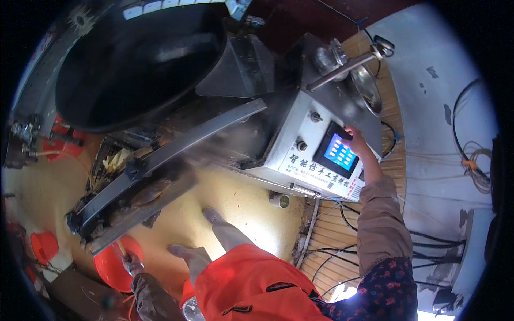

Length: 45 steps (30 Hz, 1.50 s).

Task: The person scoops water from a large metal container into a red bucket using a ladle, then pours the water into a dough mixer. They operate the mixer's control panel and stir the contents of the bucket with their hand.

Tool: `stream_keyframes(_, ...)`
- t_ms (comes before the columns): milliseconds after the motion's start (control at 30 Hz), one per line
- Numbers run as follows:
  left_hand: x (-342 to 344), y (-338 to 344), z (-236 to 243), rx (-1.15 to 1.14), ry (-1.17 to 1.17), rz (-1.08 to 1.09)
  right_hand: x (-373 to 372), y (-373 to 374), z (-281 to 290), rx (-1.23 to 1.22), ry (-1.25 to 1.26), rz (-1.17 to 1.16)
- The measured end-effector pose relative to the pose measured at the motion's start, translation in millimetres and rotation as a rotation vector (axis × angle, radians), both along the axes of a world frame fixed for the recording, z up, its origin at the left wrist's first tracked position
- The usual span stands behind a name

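At the lower left, my left hand is closed around a thin light-coloured rod, beside the lower end of a long metal arm. My right hand reaches to a white control panel on the right. Its fingers are curled at the upper corner of a lit blue touchscreen, against something small and black that I cannot make out. A big dark round pan tilts up beyond the metal arm.
Red buckets stand by my left hand. Metal bowls and a steel bar sit on the machine's top. A can is on the floor below the panel, and black cables run along the right.
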<state>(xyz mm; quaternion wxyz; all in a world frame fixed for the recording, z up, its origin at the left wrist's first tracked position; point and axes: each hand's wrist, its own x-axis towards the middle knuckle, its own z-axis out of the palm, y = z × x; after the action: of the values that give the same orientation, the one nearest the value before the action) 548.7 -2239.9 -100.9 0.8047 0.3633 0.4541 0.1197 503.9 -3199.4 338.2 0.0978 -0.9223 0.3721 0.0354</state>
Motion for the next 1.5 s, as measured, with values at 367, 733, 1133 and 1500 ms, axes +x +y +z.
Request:
stream_keyframes(367,13,-5,29,-0.304,0.000,0.408,8,18,8,-0.017,0.036,-0.058)
stream_keyframes(733,13,2,13,-0.267,0.149,0.143,-2,-5,-14,-0.174,0.037,-0.014)
stream_keyframes(1133,19,-81,78,-0.393,-0.188,0.325,-46,-166,-93,-0.181,0.073,0.098)
stream_keyframes(1500,22,-74,62,-0.511,-0.002,0.597,-38,-142,-97,-0.514,0.008,0.162)
